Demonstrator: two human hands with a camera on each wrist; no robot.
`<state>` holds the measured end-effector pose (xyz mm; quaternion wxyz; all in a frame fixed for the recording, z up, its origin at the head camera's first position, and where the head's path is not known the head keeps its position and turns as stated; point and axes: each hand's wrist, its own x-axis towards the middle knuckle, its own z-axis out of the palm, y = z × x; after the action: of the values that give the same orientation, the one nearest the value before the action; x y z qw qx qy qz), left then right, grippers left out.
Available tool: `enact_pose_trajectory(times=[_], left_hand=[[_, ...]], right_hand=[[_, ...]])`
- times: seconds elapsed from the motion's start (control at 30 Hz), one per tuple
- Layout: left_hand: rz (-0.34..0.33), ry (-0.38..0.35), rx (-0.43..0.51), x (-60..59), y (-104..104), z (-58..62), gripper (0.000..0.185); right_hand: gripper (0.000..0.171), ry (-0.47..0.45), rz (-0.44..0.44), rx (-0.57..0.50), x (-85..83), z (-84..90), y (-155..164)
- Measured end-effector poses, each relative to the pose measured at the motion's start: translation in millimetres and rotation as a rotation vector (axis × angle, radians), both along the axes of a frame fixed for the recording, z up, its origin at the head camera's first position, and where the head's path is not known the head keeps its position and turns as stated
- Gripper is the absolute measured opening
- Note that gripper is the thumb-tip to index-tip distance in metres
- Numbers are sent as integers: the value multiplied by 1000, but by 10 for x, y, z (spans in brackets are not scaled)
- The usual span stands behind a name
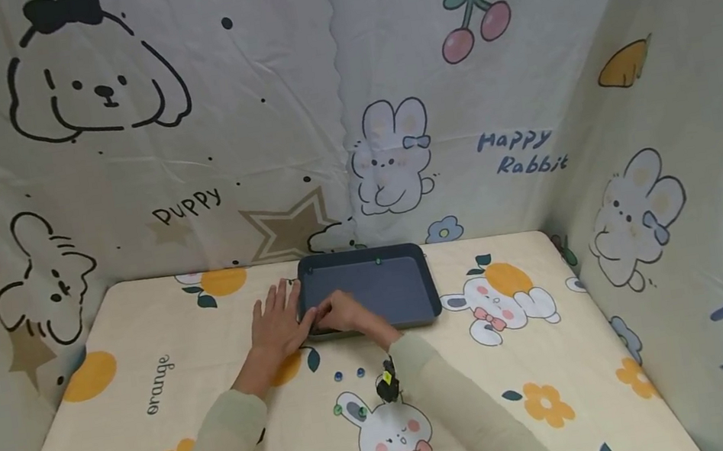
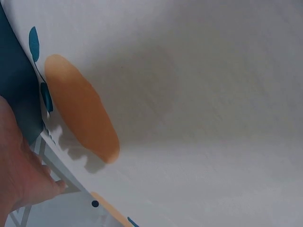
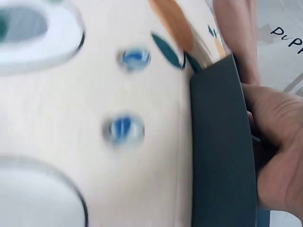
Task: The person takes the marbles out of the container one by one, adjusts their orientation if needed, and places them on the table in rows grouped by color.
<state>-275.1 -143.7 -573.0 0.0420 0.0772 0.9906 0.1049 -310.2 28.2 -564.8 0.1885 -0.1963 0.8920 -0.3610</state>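
Note:
A dark grey rectangular tray [image 1: 370, 286] lies near the back of the table. My left hand [image 1: 276, 326] is at its left side, fingers spread and fairly straight, thumb reaching toward the near left corner. My right hand [image 1: 342, 311] reaches over the near wall into that corner with bent fingers; its fingertips are hidden, and I cannot tell whether they hold anything. In the right wrist view the hand [image 3: 279, 137] is behind the tray wall [image 3: 220, 142]. Small marbles, one at the far left corner [image 1: 310, 270] and another marble [image 1: 378, 261] along the far wall, sit in the tray.
In front of the tray lie two blue glass marbles [image 1: 338, 376] [image 3: 124, 130], side by side. Nearer are two green marbles [image 1: 337, 409] on the printed rabbit. A black piece with a yellow mark [image 1: 388, 383] is by the right sleeve. Printed cloth walls [image 1: 385, 99] stand around the table.

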Motion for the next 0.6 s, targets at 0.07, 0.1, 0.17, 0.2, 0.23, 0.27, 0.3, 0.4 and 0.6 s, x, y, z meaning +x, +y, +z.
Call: enact_pose_trajectory(times=[0.07,0.1,0.17,0.2,0.23,0.27,0.3,0.4,0.6], left_hand=[[5,-5,6,5,-1,-3,74],[7,-5,9,9,0,-2,74],[11,-5,8,3,1,-3,75],[14,-3,3,0,1,-6,75],[15,-3,-2,-6,0,-13,76],[16,-1,-5,-10,-1,-19,76],[18,3,-6,-10,-3,-19,76],[18,10,-7,-11,-2,-24,75],[14,1,-8,-4,13,-23,76]], right_hand=[[5,51,-55,33,-33,-13,98],[4,77,-88,53,-53,-18,157],[4,112,-148,71,-99,-19,290],[4,120,-170,68,-120,-26,355],[4,125,-185,57,-136,-32,418],[5,129,-194,43,-146,-28,476],[5,134,-198,23,-153,-28,530],[5,139,-214,-39,-130,-10,664],[5,147,-253,-135,71,112,873]])
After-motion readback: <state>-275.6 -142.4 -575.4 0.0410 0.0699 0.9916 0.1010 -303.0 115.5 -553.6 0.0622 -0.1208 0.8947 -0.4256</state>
